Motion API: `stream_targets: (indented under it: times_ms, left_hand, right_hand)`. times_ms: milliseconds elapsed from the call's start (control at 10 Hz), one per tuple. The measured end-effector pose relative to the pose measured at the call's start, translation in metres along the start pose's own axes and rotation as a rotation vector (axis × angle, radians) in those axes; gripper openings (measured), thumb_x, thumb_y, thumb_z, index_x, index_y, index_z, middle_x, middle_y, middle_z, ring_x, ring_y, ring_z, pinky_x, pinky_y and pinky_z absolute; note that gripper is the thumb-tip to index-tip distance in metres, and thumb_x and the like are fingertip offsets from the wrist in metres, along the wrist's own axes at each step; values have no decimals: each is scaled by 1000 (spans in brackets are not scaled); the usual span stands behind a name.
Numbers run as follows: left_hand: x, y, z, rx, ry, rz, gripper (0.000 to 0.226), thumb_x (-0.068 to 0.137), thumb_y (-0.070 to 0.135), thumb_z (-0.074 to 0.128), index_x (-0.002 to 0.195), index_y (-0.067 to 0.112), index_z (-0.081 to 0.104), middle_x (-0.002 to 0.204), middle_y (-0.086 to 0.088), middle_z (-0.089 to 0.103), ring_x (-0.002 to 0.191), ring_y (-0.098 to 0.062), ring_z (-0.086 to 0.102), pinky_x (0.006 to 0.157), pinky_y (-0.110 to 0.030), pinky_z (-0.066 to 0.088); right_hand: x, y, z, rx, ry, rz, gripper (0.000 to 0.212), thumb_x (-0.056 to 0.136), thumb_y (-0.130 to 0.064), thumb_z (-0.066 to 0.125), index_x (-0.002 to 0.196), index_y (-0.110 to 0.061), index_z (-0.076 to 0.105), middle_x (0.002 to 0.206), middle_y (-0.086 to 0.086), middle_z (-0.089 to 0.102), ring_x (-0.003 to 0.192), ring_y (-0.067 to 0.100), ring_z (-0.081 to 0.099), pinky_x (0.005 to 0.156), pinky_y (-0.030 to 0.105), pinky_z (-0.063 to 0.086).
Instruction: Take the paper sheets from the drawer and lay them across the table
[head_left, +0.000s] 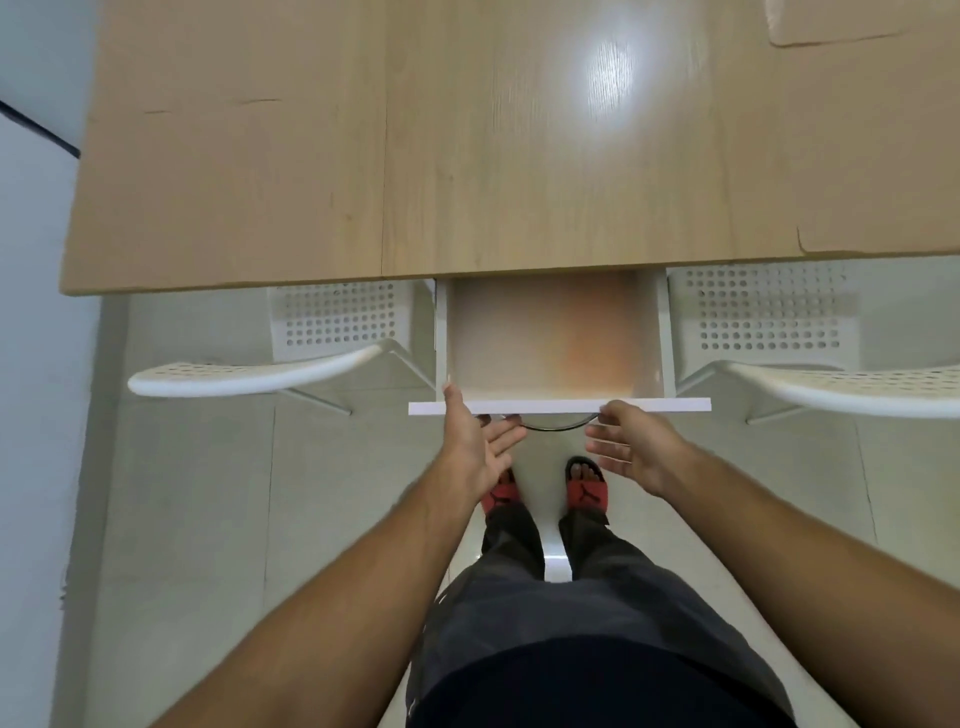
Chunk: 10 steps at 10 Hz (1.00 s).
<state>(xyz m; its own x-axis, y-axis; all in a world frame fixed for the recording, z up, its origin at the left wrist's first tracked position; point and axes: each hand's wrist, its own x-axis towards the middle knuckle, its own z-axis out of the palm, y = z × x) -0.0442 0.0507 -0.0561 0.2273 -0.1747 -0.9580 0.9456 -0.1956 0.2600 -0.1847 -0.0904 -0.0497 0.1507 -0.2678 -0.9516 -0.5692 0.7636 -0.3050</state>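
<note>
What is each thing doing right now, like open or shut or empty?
Drawer: pulled open.
Paper: lying flat in the drawer, not taken out.
Left hand: open, thumb on the drawer front.
Right hand: open, at the drawer front.
Table: one sheet at the far right corner.
Chairs: pushed under the table.

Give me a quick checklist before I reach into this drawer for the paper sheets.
1. Drawer pulled out: ok.
2. Left hand free, thumb on the drawer front: ok.
3. Right hand free, open at the front edge: ok.
4. Sheets visible inside: cannot tell, the drawer interior looks blurred and pale.
5. Table has bare room for laying: ok.
6. Chairs either side not blocking the drawer: ok.
</note>
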Motion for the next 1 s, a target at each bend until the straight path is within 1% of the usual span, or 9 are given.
stream_targets:
  times_ms: [100,200,300,400,500,700,800,900,1000]
  left_hand:
    - [10,16,18,-64,-23,25,99,89,81,17,157,9,23,138,-21,59,123,-35,60,119,-52,18]
    - [18,34,34,-118,-56,61,99,88,82,17,155,10,28,140,-20,57,123,-34,60,119,-52,17]
    - [27,53,47,-123,-97,99,97,89,82,16,154,11,29,144,-20,54,125,-34,59,119,-53,16]
    - [32,69,58,-106,-129,130,95,90,81,16,154,13,32,147,-20,50,126,-35,57,119,-54,15]
    - [33,85,68,-81,-145,153,92,89,81,16,155,18,32,148,-20,48,125,-35,58,119,-55,15]
    - [31,113,83,-33,-221,157,87,87,83,17,157,31,26,157,-17,37,128,-39,55,117,-56,18]
    - [28,116,87,27,-194,165,88,87,84,15,157,31,24,157,-16,36,130,-39,54,118,-56,16]
    - [20,107,87,213,-140,194,88,90,80,13,154,25,34,151,-15,46,127,-35,56,116,-57,19]
    - [0,96,85,518,-72,311,81,94,75,12,143,23,52,136,-7,62,114,-24,62,101,-51,32]
  right_hand:
    - [15,-27,3,-24,-13,-39,17,97,-26,53,103,-12,62,95,7,70,81,23,67,83,39,53]
    - [26,-54,9,-51,-12,-76,23,97,-27,52,112,-13,62,101,7,71,84,22,68,76,36,54]
    - [34,-79,13,-79,-20,-104,25,96,-29,53,115,-15,60,108,6,71,89,23,68,76,36,54]
    - [38,-102,16,-97,-21,-142,28,97,-31,54,121,-16,59,112,5,69,101,25,68,84,38,56]
    - [41,-120,17,-113,-29,-166,30,98,-33,54,125,-19,58,114,4,68,101,25,69,89,41,56]
    - [40,-139,23,-258,-108,-201,43,99,-35,51,141,-39,43,127,2,57,97,23,67,94,43,53]
    - [37,-138,24,-279,-114,-214,54,99,-35,51,149,-41,34,129,2,56,101,23,68,92,43,53]
    - [33,-129,24,-380,-55,-295,53,98,-31,54,148,-40,39,124,2,59,101,23,68,85,38,54]
    - [26,-118,26,-515,47,-519,38,93,-29,57,131,-30,58,114,2,67,94,20,67,78,34,52]
